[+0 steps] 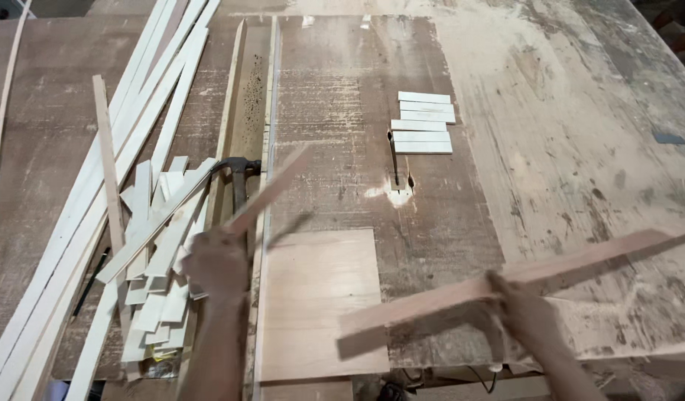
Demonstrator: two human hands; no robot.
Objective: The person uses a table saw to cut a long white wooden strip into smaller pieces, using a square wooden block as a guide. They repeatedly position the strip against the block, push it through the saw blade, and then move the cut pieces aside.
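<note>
My left hand (218,261) grips the lower end of a short reddish wood strip (272,191) that slants up to the right, blurred with motion. My right hand (527,315) holds a long reddish wood strip (521,278) near its middle; it spans from low centre up to the right edge, above the table. Just left of my left hand lies a pile of short pale wood pieces (160,260). A hammer (235,167) rests behind that pile.
Long pale strips (127,134) lie diagonally across the left of the worn saw table (565,134). A neat stack of short pale pieces (424,122) sits beside the blade slot (396,174). A square plywood board (320,301) lies at the near edge.
</note>
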